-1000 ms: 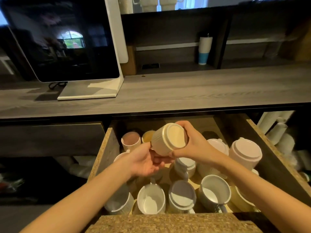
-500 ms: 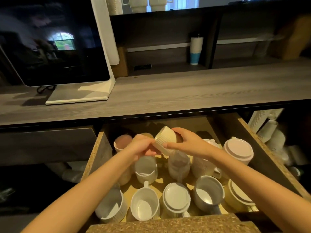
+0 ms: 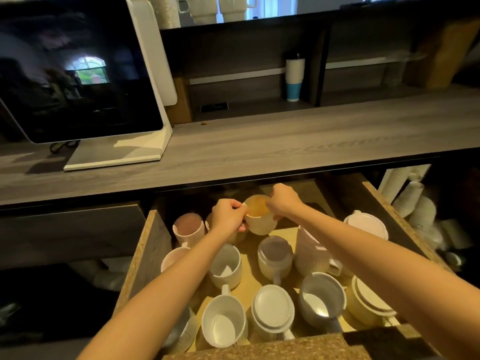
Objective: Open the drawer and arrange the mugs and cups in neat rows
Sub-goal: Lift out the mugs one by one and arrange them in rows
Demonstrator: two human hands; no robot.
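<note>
Cream mug (image 3: 260, 221) held upright by two hands over the drawer (image 3: 153, 245).

Vantage: one head-worn wide-angle camera, above and in front of an open drawer (image 3: 145, 258).
Facing: forward and steeply down, across the wooden counter (image 3: 259, 144) to the shelving behind.
Nearness: close; both forearms run in from the bottom edge, left hand (image 3: 228, 215) and right hand (image 3: 284, 201) at mid-frame.
Distortion: straight edges bow toward the corners.
Shared ground: none, a single view.
</note>
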